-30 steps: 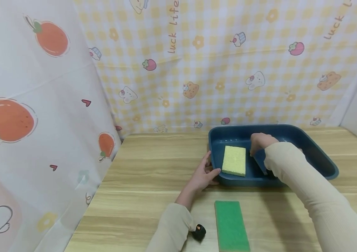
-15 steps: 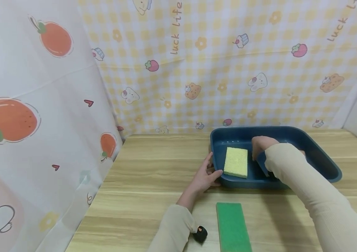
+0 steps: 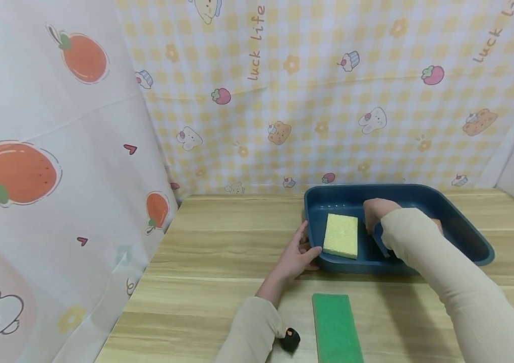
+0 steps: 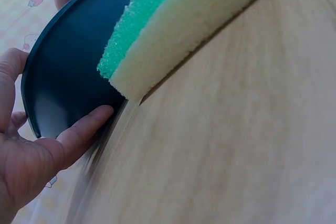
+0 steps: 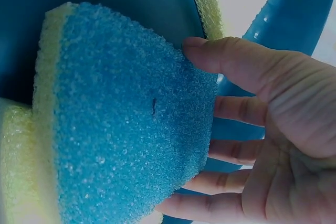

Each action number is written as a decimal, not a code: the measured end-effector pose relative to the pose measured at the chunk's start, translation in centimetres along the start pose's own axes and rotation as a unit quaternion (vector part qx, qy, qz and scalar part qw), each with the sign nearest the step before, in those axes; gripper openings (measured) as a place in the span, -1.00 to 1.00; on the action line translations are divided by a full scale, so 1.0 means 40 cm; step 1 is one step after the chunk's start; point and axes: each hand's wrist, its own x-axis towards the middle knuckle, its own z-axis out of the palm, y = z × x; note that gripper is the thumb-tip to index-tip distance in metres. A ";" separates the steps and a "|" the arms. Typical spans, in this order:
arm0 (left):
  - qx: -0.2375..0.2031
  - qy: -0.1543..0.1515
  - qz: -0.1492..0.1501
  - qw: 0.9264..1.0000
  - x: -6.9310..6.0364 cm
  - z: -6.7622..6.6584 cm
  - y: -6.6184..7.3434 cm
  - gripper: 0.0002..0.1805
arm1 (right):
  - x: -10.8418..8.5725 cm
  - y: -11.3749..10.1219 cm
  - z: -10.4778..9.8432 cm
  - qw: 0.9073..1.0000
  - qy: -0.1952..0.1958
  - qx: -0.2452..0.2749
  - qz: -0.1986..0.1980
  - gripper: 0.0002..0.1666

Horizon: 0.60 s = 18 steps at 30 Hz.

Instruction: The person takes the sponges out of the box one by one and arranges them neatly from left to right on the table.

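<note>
A dark blue basin (image 3: 365, 188) stands towards the back right of the wooden table. My left hand (image 3: 290, 258) rests against its near left corner from outside, fingers and thumb spread along the wall (image 4: 63, 77). Inside, my right hand (image 5: 294, 114) pinches a sponge (image 5: 121, 108) with a rough blue face and a yellow side, thumb on the blue face and fingers behind. In the head view this sponge (image 3: 378, 242) is partly hidden by hand and sleeve. A yellow sponge (image 3: 340, 236) lies left of it in the basin. More yellow sponge (image 5: 16, 166) shows in the right wrist view.
A sponge with a green top (image 3: 337, 327) lies on the table (image 3: 220, 252) in front of the basin. Past my right sleeve a pale orange patch (image 3: 439, 225) shows; its kind is unclear. A patterned cloth (image 3: 247, 126) hangs behind.
The head view has shifted slightly. Slightly more of the pale orange patch shows past the right sleeve. Both hands keep nearly the same places at the basin.
</note>
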 end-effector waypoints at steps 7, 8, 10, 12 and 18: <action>-0.001 -0.001 0.000 1.000 -0.002 0.002 0.000 -0.19 | 0.005 0.003 0.009 1.000 0.007 -0.007 -0.003 -0.58; -0.002 -0.002 0.000 1.000 -0.003 0.002 0.000 -0.19 | 0.005 0.003 0.010 1.000 0.010 -0.008 -0.003 -0.56; -0.002 -0.002 0.001 1.000 -0.004 0.002 0.001 -0.19 | 0.007 0.005 0.012 1.000 0.013 -0.014 -0.006 -0.55; -0.001 -0.003 0.005 1.000 -0.005 0.002 0.001 -0.18 | 0.009 0.006 0.013 1.000 0.015 -0.015 -0.008 -0.57; 0.006 -0.002 0.011 1.000 -0.004 0.000 0.003 -0.19 | 0.015 0.013 0.011 1.000 0.018 -0.010 -0.011 -0.59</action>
